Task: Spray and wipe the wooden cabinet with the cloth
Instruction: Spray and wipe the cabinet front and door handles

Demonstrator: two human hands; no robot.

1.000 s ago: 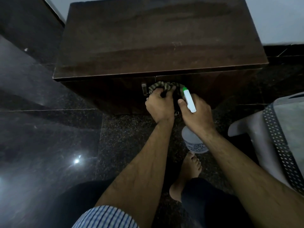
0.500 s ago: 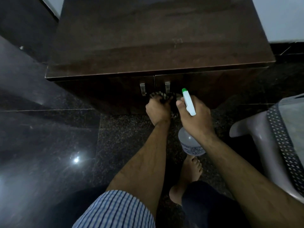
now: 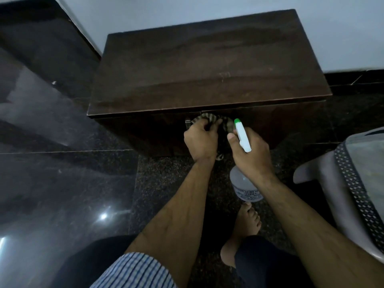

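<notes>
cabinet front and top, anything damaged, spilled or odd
Nothing stands out. The cabinet shows only faint smudges on its top. The left hand presses the cloth near a door handle; the right hand holds the spray bottle.

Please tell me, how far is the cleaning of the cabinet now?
Looks done: nothing for certain; the dark brown wooden cabinet top shows faint streaks. In hand: the left hand presses the striped cloth on the front by the metal handle; the right hand holds the clear spray bottle with a white, green-tipped nozzle. Probably left: the rest of the front.

Glossy dark granite floor, pale wall, grey chair at right.
</notes>
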